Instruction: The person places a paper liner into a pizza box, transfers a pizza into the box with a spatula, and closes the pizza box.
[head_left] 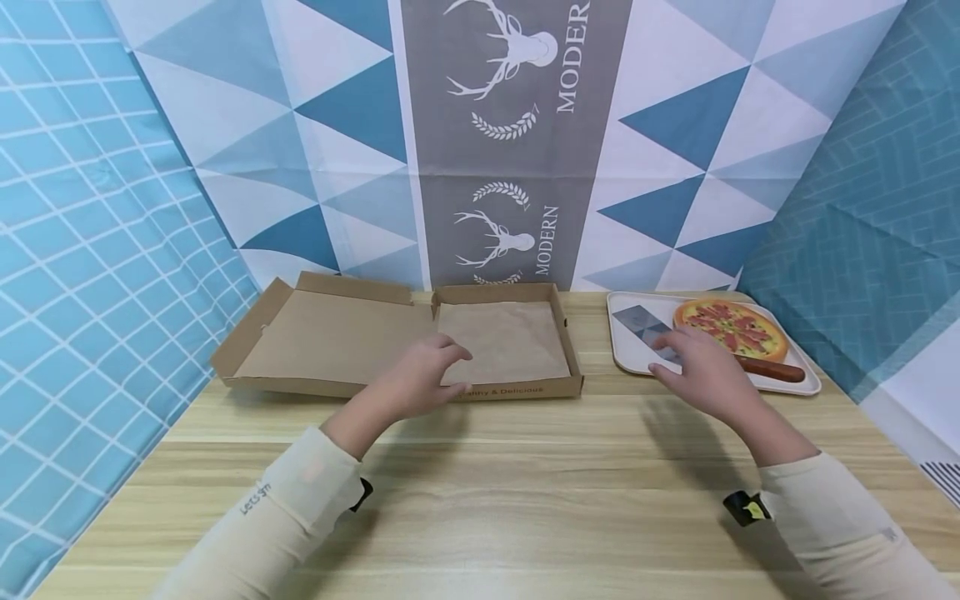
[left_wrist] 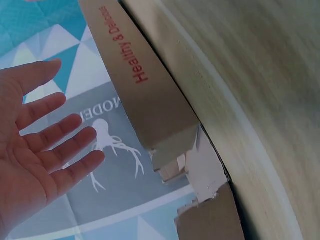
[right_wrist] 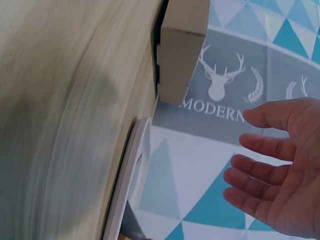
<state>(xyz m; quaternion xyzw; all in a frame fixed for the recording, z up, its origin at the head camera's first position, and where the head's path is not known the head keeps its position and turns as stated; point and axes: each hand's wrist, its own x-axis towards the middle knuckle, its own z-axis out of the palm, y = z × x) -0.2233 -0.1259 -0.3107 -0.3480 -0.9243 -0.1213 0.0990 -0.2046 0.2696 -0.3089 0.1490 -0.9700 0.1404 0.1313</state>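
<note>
An open cardboard pizza box point(head_left: 517, 389) lies on the table, its lid point(head_left: 337, 333) folded out to the left and brown paper point(head_left: 498, 337) lining its base. My left hand point(head_left: 420, 379) hovers in front of the box, near where lid and base meet, holding nothing; its fingers are relaxed and spread in the left wrist view. On the right, my right hand point(head_left: 705, 371) is over a white tray point(head_left: 637, 362), also holding nothing. The tray bears a pizza point(head_left: 731, 327) with red toppings and a pizza server with a metal blade point(head_left: 641, 321) and a brown wooden handle point(head_left: 772, 369).
The wooden table point(head_left: 487, 500) runs toward me in front of the box and tray. A patterned cloth backdrop point(head_left: 517, 150) with deer heads stands behind them, and blue-patterned sheets point(head_left: 75, 250) hang at the sides. A strip of table separates box from tray.
</note>
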